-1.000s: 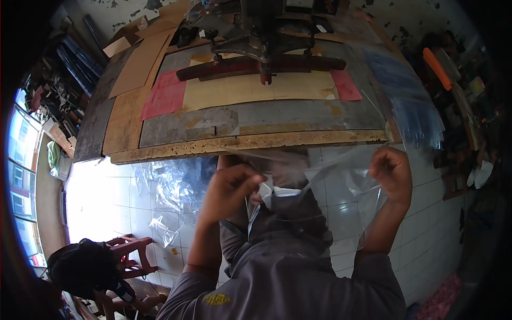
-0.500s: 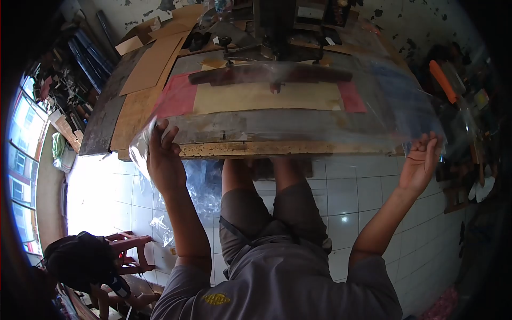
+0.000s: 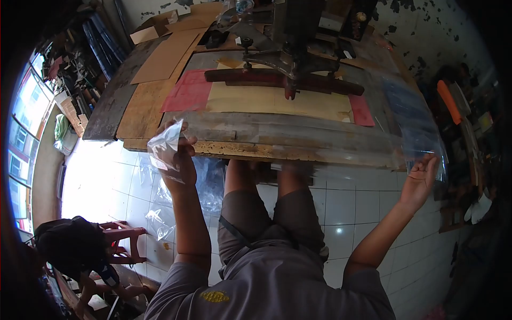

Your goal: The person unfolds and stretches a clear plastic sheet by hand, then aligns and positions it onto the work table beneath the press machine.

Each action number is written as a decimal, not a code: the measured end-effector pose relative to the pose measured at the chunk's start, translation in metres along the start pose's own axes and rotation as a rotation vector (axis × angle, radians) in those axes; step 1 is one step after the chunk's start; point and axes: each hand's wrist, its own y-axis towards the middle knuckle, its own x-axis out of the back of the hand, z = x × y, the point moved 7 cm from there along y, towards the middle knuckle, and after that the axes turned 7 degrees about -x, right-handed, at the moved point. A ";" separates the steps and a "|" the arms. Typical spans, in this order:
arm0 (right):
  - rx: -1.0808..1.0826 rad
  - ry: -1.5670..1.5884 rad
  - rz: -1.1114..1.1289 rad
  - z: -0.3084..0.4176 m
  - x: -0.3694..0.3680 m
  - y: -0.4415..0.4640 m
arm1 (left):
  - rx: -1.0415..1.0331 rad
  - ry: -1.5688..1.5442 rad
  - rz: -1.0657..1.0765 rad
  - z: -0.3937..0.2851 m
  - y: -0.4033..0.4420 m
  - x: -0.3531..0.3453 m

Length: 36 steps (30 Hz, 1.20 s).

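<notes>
A clear plastic sheet [image 3: 298, 152] stretches between my two hands along the table's front edge. My left hand [image 3: 180, 160] grips its left end, where a crumpled, shiny part hangs over the fingers. At the right end, my right hand [image 3: 424, 169] has its fingers pressed together on the sheet, close to the table's right corner. Beyond the sheet, a yellow panel [image 3: 277, 100] with a red piece [image 3: 188, 92] at its left and another red piece [image 3: 361, 110] at its right lies on the grey board. Above this panel is a dark red bar [image 3: 320, 84] on a metal bracket.
Clear bluish plastic sheets [image 3: 410, 114] lie along the table's right side. Cardboard [image 3: 165, 57] covers part of the left side. Another person [image 3: 69, 248] is at the lower left, beside a red stool [image 3: 125, 240]. Loose plastic [image 3: 209, 184] lies on the floor under the table.
My hands have moved up and apart from near my lap to the two ends of the table's front edge. The plastic sheet, bunched before, is now spread between them.
</notes>
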 end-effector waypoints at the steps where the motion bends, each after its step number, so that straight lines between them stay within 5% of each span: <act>1: 0.004 -0.003 0.004 0.002 -0.001 -0.001 | -0.012 -0.071 -0.024 0.003 0.001 0.002; 3: 0.012 -0.012 0.010 0.008 -0.004 -0.005 | 0.178 -0.363 -0.083 0.012 -0.006 0.010; 11: 0.094 0.029 0.135 0.046 0.000 -0.024 | 0.329 -0.721 -0.247 -0.008 -0.019 0.073; 12: 0.105 0.035 0.174 0.047 -0.004 -0.030 | 0.405 -0.589 -0.469 -0.016 -0.032 0.074; 20: 0.078 0.248 0.371 0.042 -0.069 -0.058 | 0.893 -0.253 -0.401 0.074 -0.180 0.143; 23: -0.010 0.352 0.628 0.032 -0.105 -0.067 | 0.977 -0.195 -0.483 0.098 -0.226 0.181; 29: 0.114 0.287 0.607 0.036 -0.136 -0.071 | 1.099 0.554 0.385 0.096 -0.224 0.191; 31: 0.131 0.259 0.584 0.041 -0.133 -0.067 | 0.658 0.855 0.476 0.089 -0.195 0.174; 32: 0.140 0.244 0.573 0.043 -0.132 -0.065 | 0.439 0.880 0.483 0.069 -0.173 0.137; 36: 0.141 0.196 0.650 0.047 -0.149 -0.069 | 0.326 0.199 0.820 -0.001 -0.136 -0.004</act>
